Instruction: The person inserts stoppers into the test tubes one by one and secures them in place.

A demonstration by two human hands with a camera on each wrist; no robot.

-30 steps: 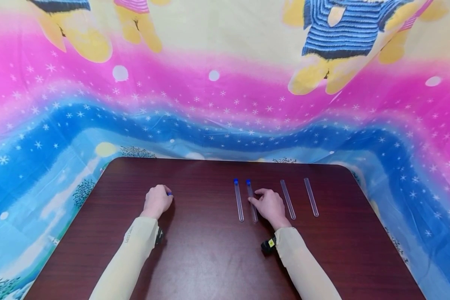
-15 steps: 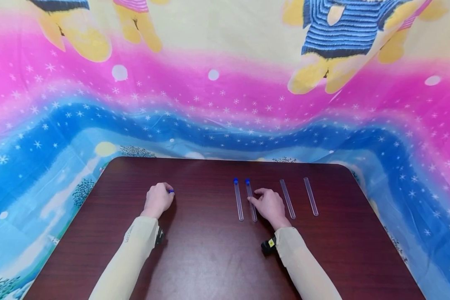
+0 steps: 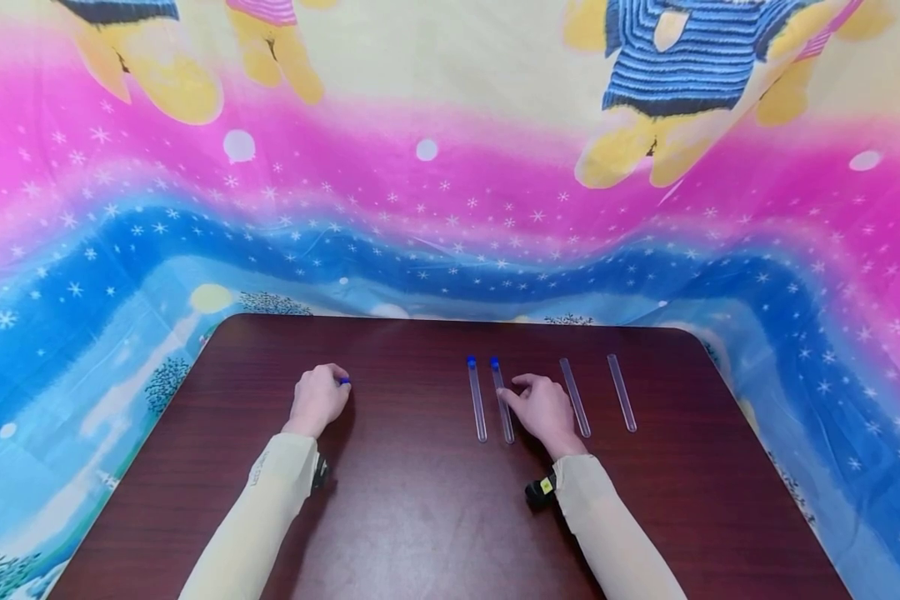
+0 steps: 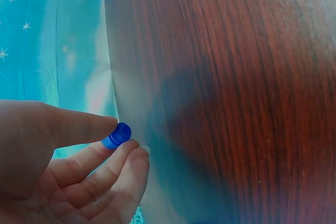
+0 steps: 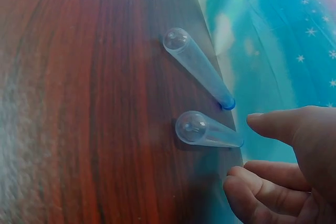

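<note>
L hand (image 3: 317,402) pinches blue cap (image 4: 117,135); R hand (image 3: 544,410) loosely spread, fingertips beside capped tube (image 3: 502,402).

**Left hand pinches a small blue cap above the dark wood surface**

The left hand (image 4: 47,166) fills the lower left corner, its grip closed on a small blue ribbed cap (image 4: 117,135). The thumb (image 4: 79,125) lies over the cap from above, and the fingertips (image 4: 131,153) curl up against it from below. Only the cap's rounded end and part of its ridged side show past the fingers. The reddish-brown wood-grain surface (image 4: 236,77) covers most of the view, with a dark shadow lying beside the hand. A turquoise cloth with white stars (image 4: 52,35) fills the upper left, past the surface's edge.
</note>
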